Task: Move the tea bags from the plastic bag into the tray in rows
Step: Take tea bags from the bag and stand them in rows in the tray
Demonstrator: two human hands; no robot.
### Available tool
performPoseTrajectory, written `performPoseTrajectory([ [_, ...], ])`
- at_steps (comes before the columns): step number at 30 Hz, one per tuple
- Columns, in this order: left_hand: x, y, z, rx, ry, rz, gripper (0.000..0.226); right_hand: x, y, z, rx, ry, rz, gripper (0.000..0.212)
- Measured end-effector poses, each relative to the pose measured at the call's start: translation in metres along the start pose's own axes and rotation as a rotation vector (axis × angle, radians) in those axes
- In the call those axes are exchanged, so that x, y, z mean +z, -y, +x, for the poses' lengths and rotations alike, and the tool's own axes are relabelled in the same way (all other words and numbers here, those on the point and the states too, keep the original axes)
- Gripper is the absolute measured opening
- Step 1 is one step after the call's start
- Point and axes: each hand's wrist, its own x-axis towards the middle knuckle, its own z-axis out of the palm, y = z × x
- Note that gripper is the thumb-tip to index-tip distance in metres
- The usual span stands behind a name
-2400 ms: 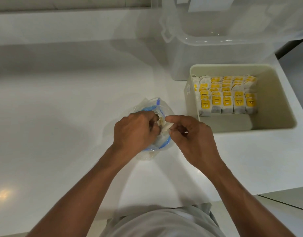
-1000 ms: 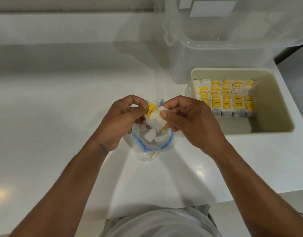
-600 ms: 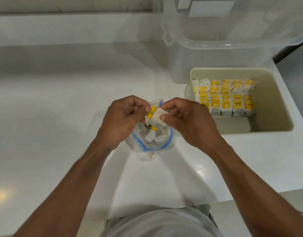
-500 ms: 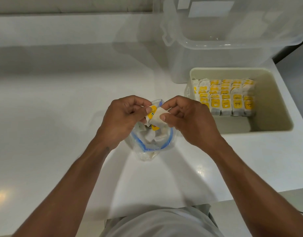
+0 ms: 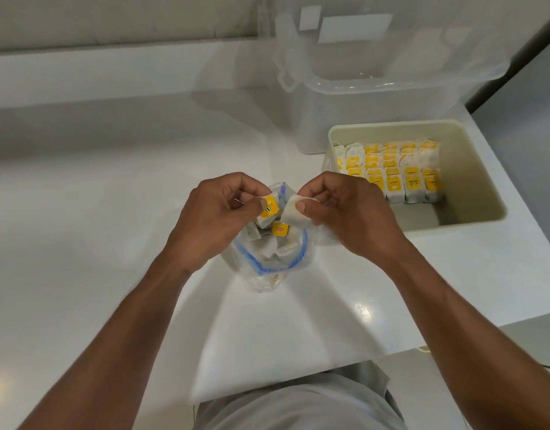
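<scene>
Just the head cam here, looking down at a white counter [image 5: 97, 197]. Both hands are up over the mouth of the plastic bag [image 5: 269, 274], which stands open on the counter with a heap of loose tea bags [image 5: 277, 248] inside. The left hand [image 5: 218, 215] has thumb and fingers curled in, pinching a yellow-tagged tea bag [image 5: 269, 207]. The right hand [image 5: 345, 212] pinches a plain white tea bag [image 5: 294, 216] between thumb and forefinger, with the other fingers tucked. The two bags sit just beside each other. They might be snagged by a string, but I honestly can't tell. Off to the right is the tray [image 5: 467, 178], with packed rows [image 5: 391, 172] of yellow tags filling its far left part and bare floor along the near side and right. Behind it is a clear storage box [image 5: 376, 97]. My read is that this is the pick-and-separate step, with the tray maybe half done. The next move calls for getting the two bags apart, carrying one over, and standing it tag-forward tight against the front row so the line stays straight.
</scene>
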Motion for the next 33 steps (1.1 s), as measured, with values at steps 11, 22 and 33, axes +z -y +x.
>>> performPoseTrajectory([
  [11, 0.0, -0.024, 0.003, 0.074, 0.025, 0.11, 0.012, -0.019, 0.005, -0.01, -0.046, -0.058, 0.033, 0.005],
  [22, 0.027, -0.092, 0.012, 0.222, 0.042, 0.141, 0.011, -0.099, 0.0, -0.007, -0.171, -0.06, 0.143, 0.003],
  [33, 0.095, -0.145, 0.045, 0.316, 0.096, 0.07, 0.008, -0.174, -0.048, -0.001, -0.281, -0.121, 0.244, 0.003],
])
